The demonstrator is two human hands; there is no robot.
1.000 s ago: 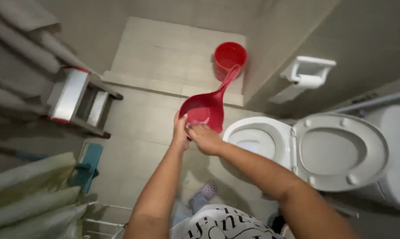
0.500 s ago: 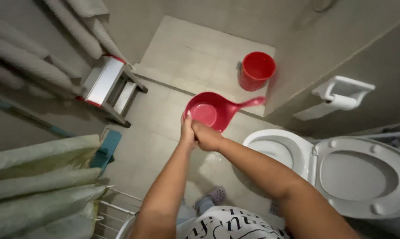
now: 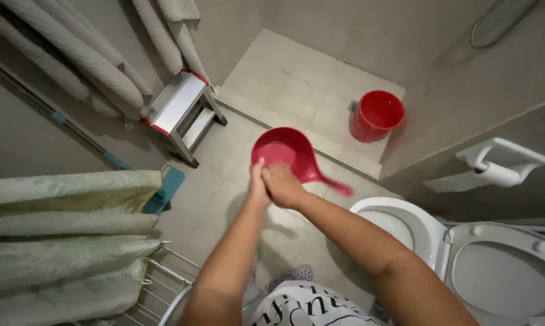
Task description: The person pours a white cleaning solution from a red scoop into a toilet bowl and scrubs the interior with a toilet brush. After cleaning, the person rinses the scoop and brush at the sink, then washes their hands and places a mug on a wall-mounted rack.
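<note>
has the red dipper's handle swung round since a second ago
Yes. The red dipper has turned in the hands: its handle pointed toward the red bucket earlier, and now points toward the toilet.

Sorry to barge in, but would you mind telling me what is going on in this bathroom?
A person stands on the tiled floor and holds a red plastic water dipper by its bowl rim with both hands, the left hand and right hand pressed close together. Its handle points toward the open toilet. A red bucket sits apart in the shower area, and a small metal step stool stands by the wall.
</note>
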